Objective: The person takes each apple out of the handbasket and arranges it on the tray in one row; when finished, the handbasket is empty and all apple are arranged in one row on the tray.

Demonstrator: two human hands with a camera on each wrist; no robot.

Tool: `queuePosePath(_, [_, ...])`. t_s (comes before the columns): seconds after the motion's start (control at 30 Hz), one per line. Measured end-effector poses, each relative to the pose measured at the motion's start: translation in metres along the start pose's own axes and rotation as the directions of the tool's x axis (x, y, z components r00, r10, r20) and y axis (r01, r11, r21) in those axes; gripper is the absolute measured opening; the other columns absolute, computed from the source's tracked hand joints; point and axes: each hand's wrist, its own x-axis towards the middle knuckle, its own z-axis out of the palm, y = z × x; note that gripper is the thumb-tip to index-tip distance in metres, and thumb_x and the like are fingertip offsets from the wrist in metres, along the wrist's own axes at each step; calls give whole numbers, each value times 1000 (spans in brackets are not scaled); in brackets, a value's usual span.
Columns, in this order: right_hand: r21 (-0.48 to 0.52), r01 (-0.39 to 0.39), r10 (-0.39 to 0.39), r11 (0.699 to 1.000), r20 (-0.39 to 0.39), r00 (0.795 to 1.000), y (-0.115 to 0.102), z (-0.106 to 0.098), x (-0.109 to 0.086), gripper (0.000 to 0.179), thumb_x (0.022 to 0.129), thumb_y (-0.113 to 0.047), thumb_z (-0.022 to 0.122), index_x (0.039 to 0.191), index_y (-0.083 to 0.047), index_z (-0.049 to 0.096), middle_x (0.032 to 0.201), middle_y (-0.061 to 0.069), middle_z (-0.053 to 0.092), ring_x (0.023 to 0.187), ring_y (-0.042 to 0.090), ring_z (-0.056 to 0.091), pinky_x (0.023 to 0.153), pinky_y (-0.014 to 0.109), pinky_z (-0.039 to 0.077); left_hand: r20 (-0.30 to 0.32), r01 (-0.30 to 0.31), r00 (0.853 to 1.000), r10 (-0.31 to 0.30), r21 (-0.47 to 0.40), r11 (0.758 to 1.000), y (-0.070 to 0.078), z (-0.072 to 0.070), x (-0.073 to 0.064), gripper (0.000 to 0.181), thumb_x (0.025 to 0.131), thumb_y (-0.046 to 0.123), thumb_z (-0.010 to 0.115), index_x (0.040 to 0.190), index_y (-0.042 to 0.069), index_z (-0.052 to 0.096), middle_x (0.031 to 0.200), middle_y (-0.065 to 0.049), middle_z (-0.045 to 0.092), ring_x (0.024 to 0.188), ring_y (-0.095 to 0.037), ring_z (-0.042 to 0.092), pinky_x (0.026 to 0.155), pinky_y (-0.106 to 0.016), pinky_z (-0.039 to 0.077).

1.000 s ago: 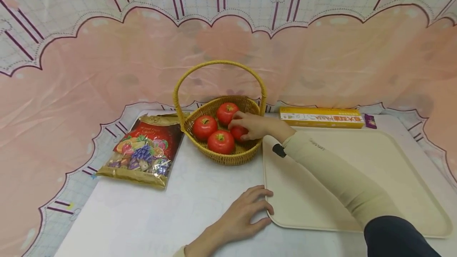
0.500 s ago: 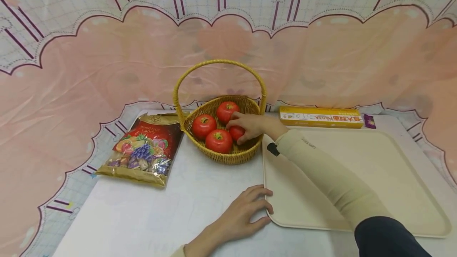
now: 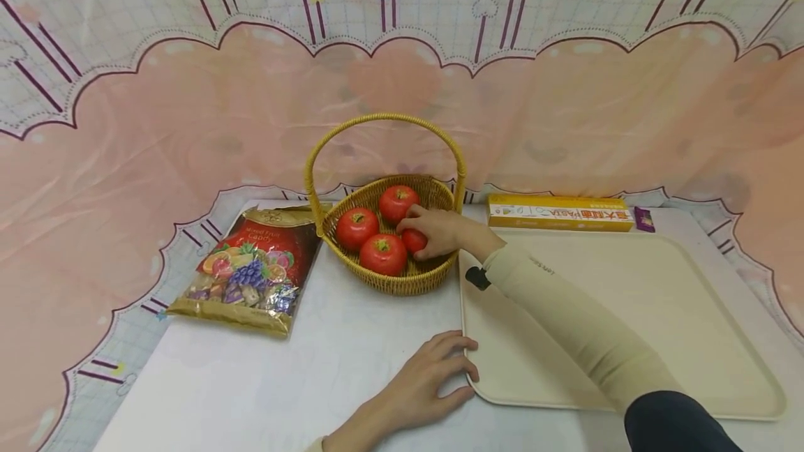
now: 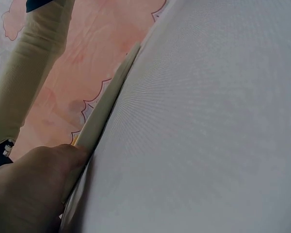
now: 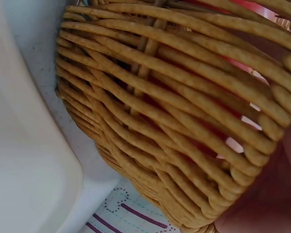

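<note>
In the head view, several red apples [image 3: 383,254] lie in a yellow wicker basket [image 3: 396,286] with a tall arched handle. Reaching in over the basket's right side, my right hand [image 3: 442,230] grips the rightmost apple [image 3: 412,240], which its fingers partly cover. The right wrist view looks at the basket's woven wall [image 5: 174,107] from close by, with red showing through the gaps. My left hand [image 3: 427,382] rests at the near left corner of a beige tray [image 3: 666,291], its fingertips over the rim and nothing lifted. The left wrist view shows that hand against the tray's side [image 4: 104,107].
Left of the basket lies a bag of mixed fruit candy [image 3: 251,264]. Behind the tray are a yellow pasta box [image 3: 559,213] and a small purple packet [image 3: 643,219]. A patterned pink cloth [image 3: 251,124] hangs behind the white table [image 3: 251,396].
My right hand has shifted slightly left within the basket, along with the apple in its grip. My left hand stays at the tray's corner. The head view has tilted a little.
</note>
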Motion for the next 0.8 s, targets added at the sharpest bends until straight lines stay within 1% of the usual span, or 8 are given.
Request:
queuePosePath(0.27, [-16,14,-14,1000,-20,1000,-1,1,-5,50,81,-29,68,129,-27,52,136,5,39,113,31,50,91,48,48,0,-12,1000,12,10,1000,1,-1,1,11,87,31,65,98,29,60,132,7,51,134,-20,39,108,-39,38])
queuePosePath(0.43, [-10,13,-14,1000,-29,999,-1,0,-7,51,79,-28,68,128,-28,52,136,4,39,113,31,49,90,48,48,-4,-19,1000,19,16,1000,1,-1,1,11,88,31,64,98,29,60,132,7,51,134,-20,40,108,-39,38])
queuePosePath(0.6, [-10,17,-17,1000,-32,999,-2,-1,-10,49,80,-28,67,127,-28,52,134,3,39,113,31,50,90,48,49,-6,-17,1000,17,14,1000,1,0,1,12,87,31,64,98,29,60,133,7,50,134,-20,40,108,-39,38])
queuePosePath(0.8, [5,34,-33,999,-59,998,-4,-4,-16,46,80,-26,67,124,-29,54,132,3,40,111,29,51,90,46,49,-7,-11,1000,12,16,1000,1,0,1,12,87,31,65,98,29,60,133,7,50,134,-20,40,109,-39,37])
